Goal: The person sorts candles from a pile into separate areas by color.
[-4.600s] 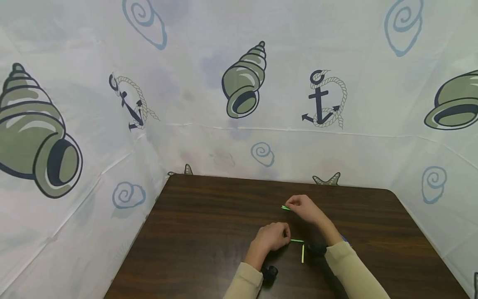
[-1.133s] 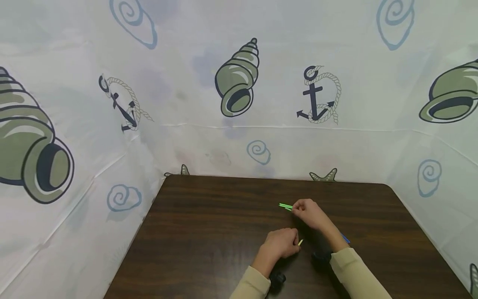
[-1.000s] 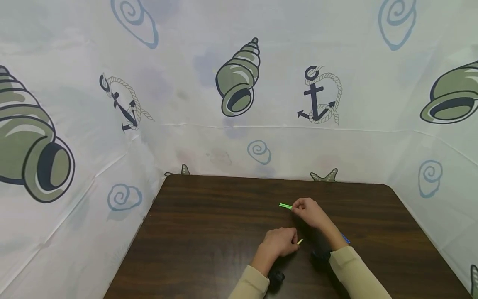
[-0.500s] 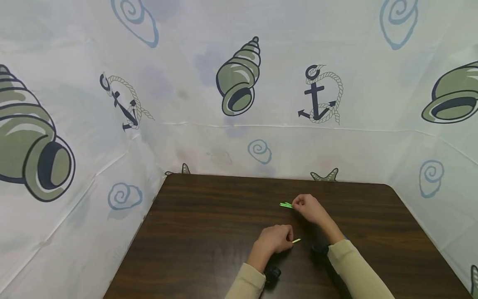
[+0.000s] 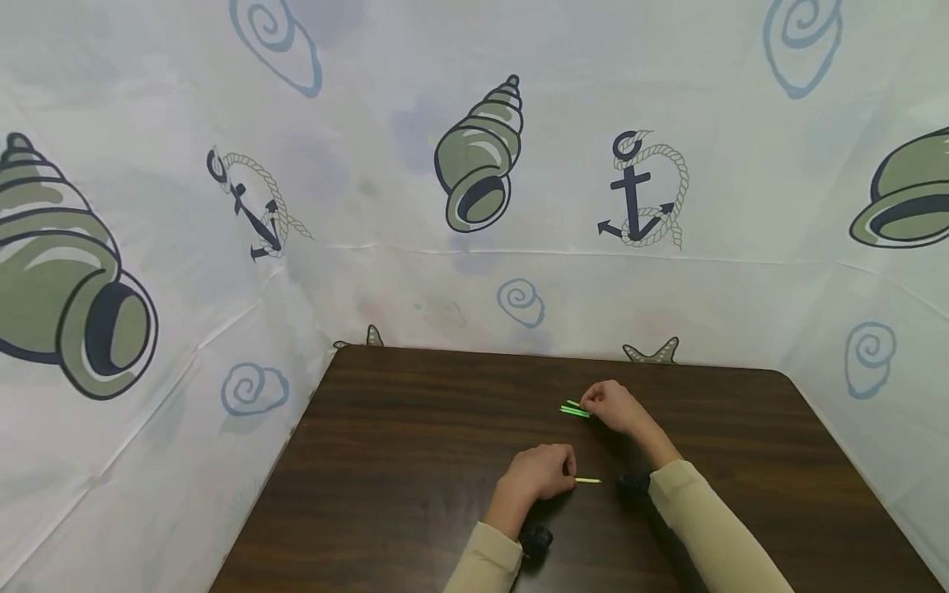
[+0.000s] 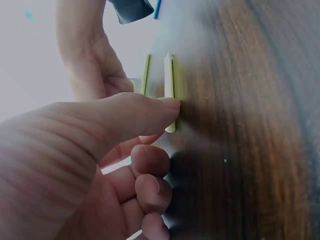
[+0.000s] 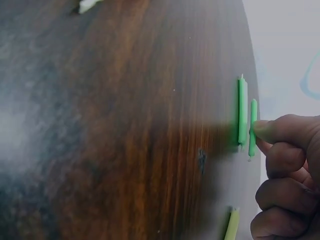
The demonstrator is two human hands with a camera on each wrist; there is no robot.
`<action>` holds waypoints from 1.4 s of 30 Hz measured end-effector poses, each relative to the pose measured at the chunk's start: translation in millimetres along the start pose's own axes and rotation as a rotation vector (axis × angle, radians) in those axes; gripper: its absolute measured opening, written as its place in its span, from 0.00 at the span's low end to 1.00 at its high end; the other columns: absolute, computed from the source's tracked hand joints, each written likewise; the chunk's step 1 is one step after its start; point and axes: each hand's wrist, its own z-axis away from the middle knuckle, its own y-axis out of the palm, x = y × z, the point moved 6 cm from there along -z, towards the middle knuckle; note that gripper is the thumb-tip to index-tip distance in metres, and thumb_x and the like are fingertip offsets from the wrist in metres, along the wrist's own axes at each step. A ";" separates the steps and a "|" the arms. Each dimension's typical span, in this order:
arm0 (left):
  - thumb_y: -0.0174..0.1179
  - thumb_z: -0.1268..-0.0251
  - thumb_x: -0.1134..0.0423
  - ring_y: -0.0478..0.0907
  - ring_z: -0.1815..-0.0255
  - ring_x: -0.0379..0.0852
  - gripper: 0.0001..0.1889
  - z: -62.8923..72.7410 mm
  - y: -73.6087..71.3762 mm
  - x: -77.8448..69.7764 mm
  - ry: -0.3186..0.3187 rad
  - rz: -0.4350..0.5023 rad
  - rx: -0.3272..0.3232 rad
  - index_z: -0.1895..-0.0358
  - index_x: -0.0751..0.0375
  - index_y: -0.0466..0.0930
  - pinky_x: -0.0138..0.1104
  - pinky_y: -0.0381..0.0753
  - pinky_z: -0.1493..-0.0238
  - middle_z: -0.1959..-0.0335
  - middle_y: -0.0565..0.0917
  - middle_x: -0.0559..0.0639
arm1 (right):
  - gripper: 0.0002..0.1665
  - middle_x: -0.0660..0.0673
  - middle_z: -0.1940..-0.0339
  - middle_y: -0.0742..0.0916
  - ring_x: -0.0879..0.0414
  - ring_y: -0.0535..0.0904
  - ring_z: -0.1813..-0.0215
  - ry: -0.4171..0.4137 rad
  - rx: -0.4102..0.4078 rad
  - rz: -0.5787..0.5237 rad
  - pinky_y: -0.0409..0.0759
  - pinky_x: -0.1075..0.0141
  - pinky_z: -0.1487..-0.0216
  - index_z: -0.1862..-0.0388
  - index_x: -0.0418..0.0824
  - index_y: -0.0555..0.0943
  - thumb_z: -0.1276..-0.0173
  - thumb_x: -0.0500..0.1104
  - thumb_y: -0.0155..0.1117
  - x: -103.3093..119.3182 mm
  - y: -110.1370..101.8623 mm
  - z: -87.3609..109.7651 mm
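My left hand [image 5: 539, 472] pinches a thin yellow candle [image 6: 169, 75] between thumb and index finger, low over the dark wooden table. The candle [image 5: 589, 480] points to the right in the head view. Farther back, my right hand [image 5: 614, 406] holds a slim green candle [image 7: 253, 125] between thumb and fingertip. Right beside it lie green candles [image 7: 242, 112], close together and nearly parallel; in the head view these green candles [image 5: 574, 411] are just left of the right fingertips.
A yellow-green candle [image 7: 231, 225] lies near the right hand, hidden by the arm in the head view. A blue stick [image 6: 157, 9] shows farther off in the left wrist view. The table [image 5: 415, 428] is bounded by a printed white curtain [image 5: 371, 165].
The green candle earlier beside the left fingers is gone from there. The left hand has taken up the yellow candle and turned it sideways. The right hand has shifted slightly among the green candles.
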 end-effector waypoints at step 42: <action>0.68 0.28 0.61 0.74 0.72 0.38 0.05 -1.3 -3.3 5.6 0.023 0.064 -0.067 0.62 0.46 0.81 0.37 0.76 0.65 0.69 0.82 0.39 | 0.08 0.51 0.75 0.81 0.63 0.69 0.77 -0.227 0.206 -0.142 0.71 0.67 0.71 0.56 0.40 0.89 0.19 0.42 0.66 24.5 24.2 60.8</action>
